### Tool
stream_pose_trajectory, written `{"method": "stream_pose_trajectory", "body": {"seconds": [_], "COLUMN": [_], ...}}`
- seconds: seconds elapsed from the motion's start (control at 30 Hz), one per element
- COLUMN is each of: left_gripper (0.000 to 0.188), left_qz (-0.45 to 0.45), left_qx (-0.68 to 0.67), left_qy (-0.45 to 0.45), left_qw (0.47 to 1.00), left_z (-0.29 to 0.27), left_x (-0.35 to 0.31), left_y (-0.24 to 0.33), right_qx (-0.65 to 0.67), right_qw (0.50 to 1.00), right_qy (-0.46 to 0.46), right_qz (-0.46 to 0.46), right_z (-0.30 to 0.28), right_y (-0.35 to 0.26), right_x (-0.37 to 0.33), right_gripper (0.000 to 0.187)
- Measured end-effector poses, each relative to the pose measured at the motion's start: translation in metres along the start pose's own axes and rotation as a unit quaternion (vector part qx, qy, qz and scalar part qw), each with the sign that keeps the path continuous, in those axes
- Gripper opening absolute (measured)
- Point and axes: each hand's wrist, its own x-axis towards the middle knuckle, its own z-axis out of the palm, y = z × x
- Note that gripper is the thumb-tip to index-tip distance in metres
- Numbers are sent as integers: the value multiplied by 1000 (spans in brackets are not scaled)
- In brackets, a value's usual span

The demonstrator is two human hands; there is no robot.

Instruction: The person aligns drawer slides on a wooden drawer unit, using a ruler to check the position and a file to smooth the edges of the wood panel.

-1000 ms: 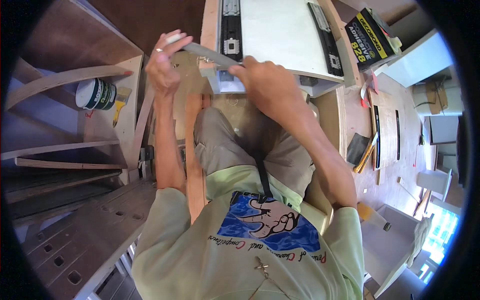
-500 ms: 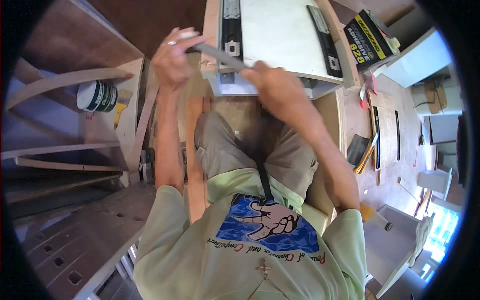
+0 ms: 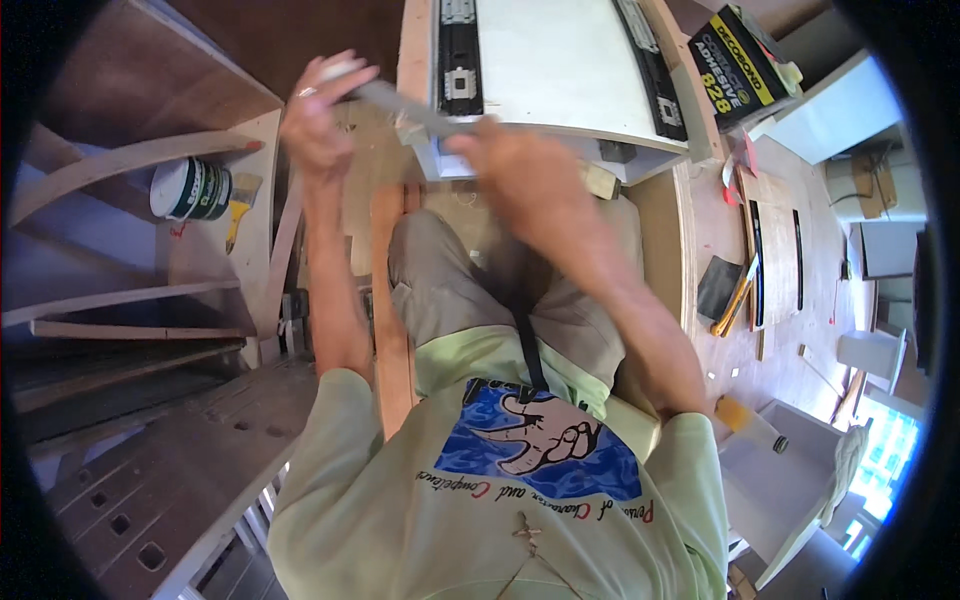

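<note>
A long flat grey tool that looks like a file (image 3: 405, 103), smeared by motion, slants between my two hands over the near left corner of a white-topped drawer box (image 3: 555, 65). My left hand (image 3: 322, 125), just left of that corner, has its fingers closed on the far end, beside a whitish part. My right hand (image 3: 530, 175) is blurred but wraps round the other end in front of the box's near edge. Black metal drawer slides (image 3: 460, 75) lie along both sides of the white panel. Where the tool meets the wood, I cannot see clearly.
A dark adhesive box (image 3: 745, 70) stands right of the drawer box. On the left, a white-and-green tub (image 3: 190, 190) and a yellow-handled brush (image 3: 240, 210) lie by curved wooden strips. Farther right are a handsaw (image 3: 735, 300) and a board with black rails (image 3: 775, 255).
Both hands and the grey tool have shifted left. A small pale block near the drawer box's front edge, behind my right hand before, now shows.
</note>
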Motion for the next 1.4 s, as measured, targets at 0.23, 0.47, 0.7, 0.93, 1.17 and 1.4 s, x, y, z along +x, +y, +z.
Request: {"method": "stream_pose_trajectory", "body": {"seconds": [0.23, 0.47, 0.7, 0.93, 1.17, 1.4], "left_gripper": [75, 37, 33, 35, 35, 37], "left_qz": [-59, -179, -299, -328, -327, -357], "left_qx": [4, -96, -173, -195, -212, -222], "left_qy": [25, 118, 82, 27, 26, 25], "left_qw": [998, 972, 935, 924, 921, 907], "left_z": [-22, -19, -3, 23, 20, 17], "left_x": [-7, -32, -57, -86, -89, -80], "left_y": [33, 37, 70, 92, 89, 101], "right_qx": [89, 324, 157, 71, 109, 51], "right_qw": [986, 910, 984, 996, 990, 998], "right_qy": [-108, -91, 14, -9, -49, -22], "right_qz": [91, 241, 81, 50, 80, 19], "right_z": [-27, -37, -14, -11, -16, -14], "right_y": [-15, 34, 36, 38, 26, 34], "right_x": [-23, -76, -64, -4, -51, 26], "right_gripper": [35, 33, 31, 30, 30, 43]}}
